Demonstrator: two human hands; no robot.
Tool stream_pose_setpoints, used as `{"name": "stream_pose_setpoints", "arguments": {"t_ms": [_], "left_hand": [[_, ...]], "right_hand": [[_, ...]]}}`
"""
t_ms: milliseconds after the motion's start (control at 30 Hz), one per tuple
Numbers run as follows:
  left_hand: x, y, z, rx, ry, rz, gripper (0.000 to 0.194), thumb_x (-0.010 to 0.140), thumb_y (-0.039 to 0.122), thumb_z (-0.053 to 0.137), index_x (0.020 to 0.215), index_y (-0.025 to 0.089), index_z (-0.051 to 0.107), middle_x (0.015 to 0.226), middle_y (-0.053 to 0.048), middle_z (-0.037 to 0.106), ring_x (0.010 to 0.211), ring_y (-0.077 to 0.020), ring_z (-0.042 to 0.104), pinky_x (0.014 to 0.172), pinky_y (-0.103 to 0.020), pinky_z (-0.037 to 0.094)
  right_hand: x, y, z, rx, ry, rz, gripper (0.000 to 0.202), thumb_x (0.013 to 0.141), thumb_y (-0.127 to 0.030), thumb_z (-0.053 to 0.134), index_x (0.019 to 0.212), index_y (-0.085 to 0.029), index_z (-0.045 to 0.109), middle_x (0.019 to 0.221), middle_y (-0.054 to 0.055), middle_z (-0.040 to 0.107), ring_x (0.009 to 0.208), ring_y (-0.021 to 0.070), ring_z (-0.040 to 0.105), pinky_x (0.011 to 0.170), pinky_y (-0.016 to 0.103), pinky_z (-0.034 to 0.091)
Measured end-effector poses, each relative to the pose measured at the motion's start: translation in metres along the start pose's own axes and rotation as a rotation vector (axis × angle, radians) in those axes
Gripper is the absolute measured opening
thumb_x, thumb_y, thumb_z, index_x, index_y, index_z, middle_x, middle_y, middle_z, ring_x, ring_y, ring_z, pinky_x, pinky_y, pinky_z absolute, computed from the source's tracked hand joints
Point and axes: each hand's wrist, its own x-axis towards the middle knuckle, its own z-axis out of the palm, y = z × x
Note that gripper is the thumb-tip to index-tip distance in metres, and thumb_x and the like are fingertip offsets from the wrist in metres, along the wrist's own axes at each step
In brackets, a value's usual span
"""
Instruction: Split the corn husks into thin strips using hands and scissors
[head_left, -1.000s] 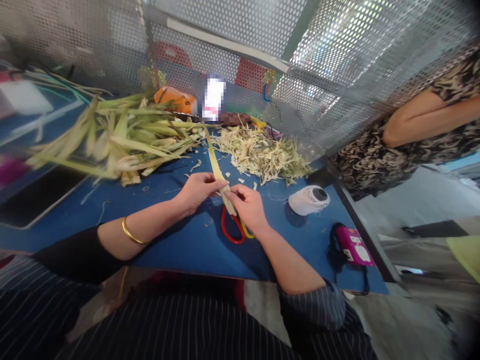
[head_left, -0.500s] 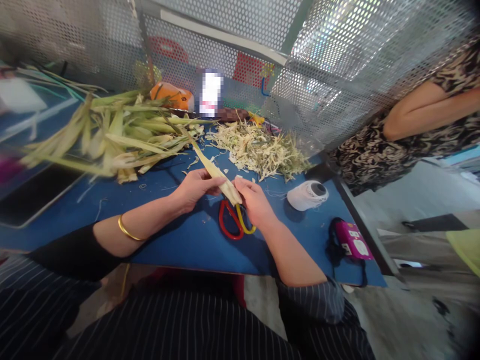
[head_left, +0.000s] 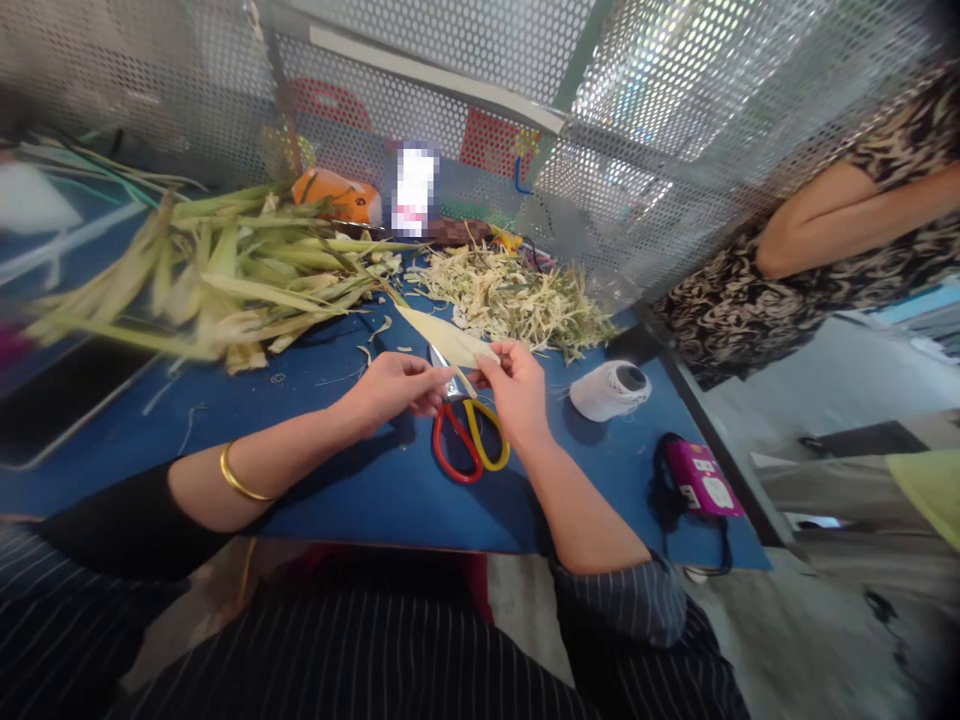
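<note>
A pale corn husk (head_left: 446,338) spreads out above the blue table, its wide end pinched between the thumb and fingers of my right hand (head_left: 517,392). My left hand (head_left: 401,390) is closed in a pinch at a narrow strip of the husk (head_left: 466,383), left of my right fingertips. Below both hands lie scissors (head_left: 457,442) with one red and one yellow handle. Their blades are partly covered by the husk and my left fingers.
Long green husks (head_left: 255,270) are heaped at the left, beside a dark phone-like slab (head_left: 67,400). Shredded husk pieces (head_left: 510,295) are piled at the back. Right of my hands stand a white thread spool (head_left: 609,390) and a magenta box (head_left: 701,478). Another person's arm (head_left: 840,215) shows beyond the mesh.
The husk has turned from narrow to broadly spread. My left hand has moved down from the husk's middle to near its lower end, uncovering part of the scissors' blades. The view shifted slightly.
</note>
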Motion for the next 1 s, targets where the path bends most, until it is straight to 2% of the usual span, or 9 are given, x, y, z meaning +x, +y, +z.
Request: {"name": "stream_pose_setpoints", "arguments": {"t_ms": [100,167,233,367,533,700,800,900,1000], "left_hand": [[-0.005,0.005,-0.004,0.395,0.235,0.434,0.034,0.078,0.047,0.066,0.064,0.016,0.066,0.064,-0.005,0.066,0.062,-0.0158,0.059,0.063,-0.029,0.046],[-0.004,0.008,-0.011,0.604,0.382,0.681,0.027,0.076,0.042,0.069,0.086,0.018,0.072,0.092,-0.007,0.072,0.086,-0.0212,0.061,0.082,-0.033,0.044],[-0.001,0.01,-0.018,0.733,0.361,0.737,0.037,0.07,0.042,0.075,0.099,0.019,0.071,0.107,-0.009,0.069,0.099,-0.0249,0.058,0.086,-0.035,0.042],[0.006,0.009,-0.023,0.664,0.17,0.413,0.023,0.079,0.039,0.064,0.077,0.017,0.069,0.065,0.0,0.063,0.061,-0.0136,0.052,0.058,-0.025,0.038],[0.004,0.009,-0.02,0.584,0.29,0.375,0.021,0.082,0.036,0.059,0.075,0.017,0.064,0.063,0.003,0.059,0.057,-0.0103,0.046,0.054,-0.023,0.032],[0.002,0.009,-0.018,0.615,0.261,0.397,0.02,0.083,0.035,0.057,0.076,0.017,0.064,0.062,0.002,0.059,0.057,-0.0104,0.046,0.054,-0.024,0.032],[0.004,0.007,-0.015,0.537,0.16,0.312,0.022,0.079,0.038,0.062,0.076,0.017,0.063,0.062,0.002,0.062,0.057,-0.0109,0.049,0.053,-0.023,0.034],[0.007,0.004,-0.016,0.407,0.046,0.201,0.022,0.074,0.039,0.067,0.073,0.017,0.063,0.058,0.001,0.064,0.053,-0.0116,0.054,0.052,-0.023,0.038],[0.011,0.004,-0.021,0.296,0.079,0.159,0.023,0.074,0.038,0.068,0.07,0.016,0.064,0.06,-0.002,0.066,0.053,-0.013,0.06,0.051,-0.024,0.042]], "right_hand": [[0.0,-0.005,-0.003,-0.066,-0.078,-0.012,0.018,0.079,-0.034,0.063,0.086,-0.02,0.053,0.069,-0.004,0.061,0.059,0.0115,0.061,0.06,0.026,0.05],[-0.002,-0.009,-0.002,-0.072,-0.162,-0.015,0.018,0.08,-0.034,0.062,0.086,-0.019,0.054,0.071,-0.004,0.061,0.059,0.0106,0.061,0.061,0.025,0.05],[-0.004,-0.012,-0.001,-0.066,-0.224,-0.012,0.018,0.079,-0.034,0.063,0.085,-0.019,0.056,0.069,-0.004,0.06,0.058,0.0099,0.06,0.061,0.025,0.049],[-0.005,-0.011,-0.001,0.071,-0.248,0.05,0.026,0.079,-0.039,0.065,0.095,-0.02,0.058,0.074,-0.002,0.063,0.062,0.0104,0.062,0.062,0.024,0.05],[-0.006,-0.013,0.0,0.251,-0.366,0.118,0.046,0.072,-0.052,0.07,0.104,-0.021,0.057,0.095,0.004,0.069,0.078,0.0153,0.068,0.064,0.025,0.052],[-0.013,-0.013,0.007,0.073,-0.169,0.067,0.022,0.07,-0.036,0.074,0.076,-0.018,0.062,0.067,-0.001,0.067,0.06,0.0122,0.065,0.061,0.024,0.051],[-0.011,-0.007,0.009,0.034,-0.103,0.065,0.02,0.072,-0.035,0.072,0.075,-0.018,0.061,0.057,-0.003,0.063,0.052,0.0119,0.061,0.058,0.025,0.049],[-0.007,-0.008,0.005,-0.066,-0.124,0.036,0.022,0.075,-0.039,0.067,0.08,-0.018,0.061,0.06,-0.002,0.063,0.055,0.0131,0.061,0.06,0.027,0.049],[-0.01,-0.022,-0.009,-0.409,-0.177,-0.09,0.031,0.076,-0.045,0.064,0.094,-0.02,0.057,0.077,0.001,0.066,0.065,0.0144,0.062,0.063,0.028,0.047]]}}
